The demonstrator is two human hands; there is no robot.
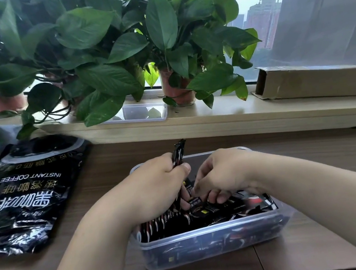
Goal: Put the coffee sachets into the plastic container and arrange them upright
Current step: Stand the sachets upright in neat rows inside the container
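Step in hand, as judged: standing sachets on end inside the container (209,235), which sits on the table (108,167) directly under both hands. To do it well, the raised sachet (179,152) should go in vertical, tight against the standing row (160,224) at the container's left end, with that row braced so it does not topple. The loose sachets (251,204) lying flat on the right should first be cleared aside to open a gap. Left hand (156,183): clenched round the raised sachet, whose top end juts above the fist; whether it holds more than one cannot be determined. Right hand (225,171): fingers (213,196) bent downward, tips touching sachets near the middle; whether they pinch one cannot be told. The black coffee bag (28,197) lies on the table well to the left.
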